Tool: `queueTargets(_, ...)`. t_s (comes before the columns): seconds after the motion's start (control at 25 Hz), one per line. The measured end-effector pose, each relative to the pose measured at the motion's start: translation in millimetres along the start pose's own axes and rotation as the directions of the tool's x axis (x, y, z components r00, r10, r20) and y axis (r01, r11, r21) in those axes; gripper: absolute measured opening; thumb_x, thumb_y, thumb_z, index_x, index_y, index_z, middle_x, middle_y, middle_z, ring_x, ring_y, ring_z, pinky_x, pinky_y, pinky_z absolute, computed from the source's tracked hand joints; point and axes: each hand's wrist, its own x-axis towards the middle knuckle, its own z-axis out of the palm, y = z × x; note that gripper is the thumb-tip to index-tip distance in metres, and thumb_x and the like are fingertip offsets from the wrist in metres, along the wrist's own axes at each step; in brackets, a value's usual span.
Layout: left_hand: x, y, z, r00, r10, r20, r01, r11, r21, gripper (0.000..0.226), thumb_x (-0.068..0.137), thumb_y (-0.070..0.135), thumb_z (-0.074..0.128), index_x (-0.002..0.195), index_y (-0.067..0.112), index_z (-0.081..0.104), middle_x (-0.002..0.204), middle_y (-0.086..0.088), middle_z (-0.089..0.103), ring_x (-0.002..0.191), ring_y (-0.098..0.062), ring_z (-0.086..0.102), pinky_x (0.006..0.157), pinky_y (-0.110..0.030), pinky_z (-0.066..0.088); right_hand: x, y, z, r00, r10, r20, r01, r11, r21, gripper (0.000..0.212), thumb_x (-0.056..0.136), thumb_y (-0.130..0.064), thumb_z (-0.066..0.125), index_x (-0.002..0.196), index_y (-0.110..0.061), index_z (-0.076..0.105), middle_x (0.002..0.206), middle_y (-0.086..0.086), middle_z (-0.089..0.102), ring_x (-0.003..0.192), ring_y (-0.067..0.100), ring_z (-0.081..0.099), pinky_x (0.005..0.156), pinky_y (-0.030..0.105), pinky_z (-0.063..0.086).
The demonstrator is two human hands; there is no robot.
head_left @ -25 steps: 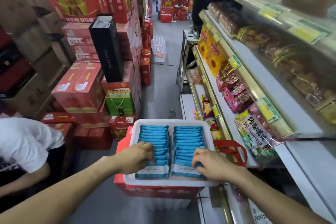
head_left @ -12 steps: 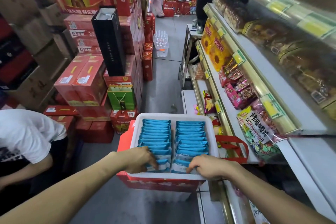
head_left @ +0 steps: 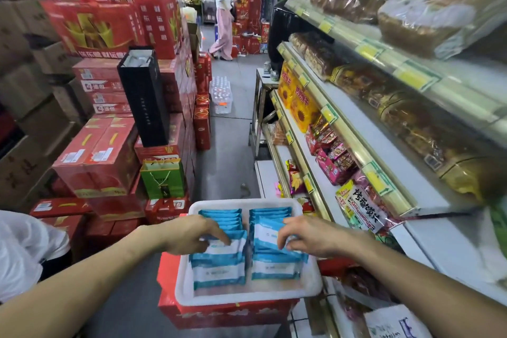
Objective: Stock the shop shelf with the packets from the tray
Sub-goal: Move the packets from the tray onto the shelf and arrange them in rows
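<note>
packets [head_left: 219, 269]: blue and white, 2 rows, leaning upright inside the tray
tray [head_left: 247, 298]: white, shallow, just left of the shelf
shelf [head_left: 389, 156]: white, partly stocked

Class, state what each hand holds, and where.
Right hand grips a blue packet by its top edge. Left hand touches a left-row packet on top; grip unclear.

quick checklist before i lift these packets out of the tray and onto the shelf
1. Grip of right hand on right-row packets: ok, fingers curl over their tilted-up top edge.
2. Grip of left hand on left-row packets: cannot tell, fingers lie on them, thumb hidden.
3. Support of tray on red box: ok, rests on top, looks level.
4. Room on shelf: ok, bare white stretch beside the right arm.
5. Clearance from person in white at left: ok, apart from the tray.
</note>
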Motion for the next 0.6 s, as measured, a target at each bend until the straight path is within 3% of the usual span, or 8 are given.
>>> queueTargets(0.12,2.2,8.1,-76.8,0.99,0.039,-0.133,-0.045,0.998,-0.039,0.061,0.087,0.01,0.063,0.126,0.057,0.062,0.132,0.029,0.061,0.121,0.007,0.056,0.108,-0.022,0.043,-21.6,-1.9,-73.7,0.992,0.014,-0.123,-0.01,0.999,0.037,0.028,0.099,-0.021,0.065,0.122,-0.036,0.067,0.118,-0.017,0.056,0.111,0.002,0.053,0.093,0.023,0.041)
queueTargets(0.28,16.1,34.5,-180.3,0.953,0.14,-0.269,-0.142,0.99,0.011,0.056,0.086,0.014,0.071,0.13,0.049,0.065,0.127,0.021,0.065,0.112,0.005,0.06,0.103,-0.02,0.046,-62.5,-6.2,-175.1,0.965,0.026,-0.26,-0.036,0.999,-0.034,0.042,0.098,-0.022,0.068,0.134,-0.042,0.063,0.124,-0.018,0.054,0.113,0.003,0.05,0.1,0.027,0.041)
queueTargets(0.36,26.9,59.4,-226.7,0.913,0.231,-0.336,-0.214,0.973,0.088,0.048,0.089,0.026,0.075,0.127,0.052,0.061,0.12,0.028,0.063,0.105,0.01,0.059,0.093,-0.016,0.047,-91.4,-7.8,-222.6,0.954,0.067,-0.293,-0.089,0.994,-0.06,0.048,0.099,-0.022,0.067,0.137,-0.049,0.059,0.126,-0.014,0.054,0.113,0.005,0.05,0.103,0.03,0.041)
queueTargets(0.44,41.1,92.1,-267.7,0.86,0.331,-0.388,-0.292,0.943,0.157,0.044,0.092,0.024,0.074,0.123,0.052,0.061,0.11,0.035,0.059,0.097,0.013,0.058,0.084,-0.014,0.046,-129.3,-9.1,-263.1,0.939,0.116,-0.322,-0.155,0.983,-0.096,0.052,0.099,-0.023,0.067,0.139,-0.054,0.056,0.127,-0.013,0.054,0.115,0.007,0.051,0.106,0.033,0.04)
queueTargets(0.6,72.5,172.3,-324.2,0.742,0.52,-0.423,-0.509,0.848,0.149,0.038,0.095,0.02,0.074,0.122,0.045,0.066,0.118,0.022,0.064,0.102,0.0,0.063,0.087,-0.023,0.053,-228.2,-15.5,-309.3,0.885,0.232,-0.404,-0.287,0.955,-0.079,0.052,0.097,-0.025,0.07,0.138,-0.055,0.057,0.122,-0.028,0.054,0.109,-0.003,0.055,0.101,0.023,0.042)
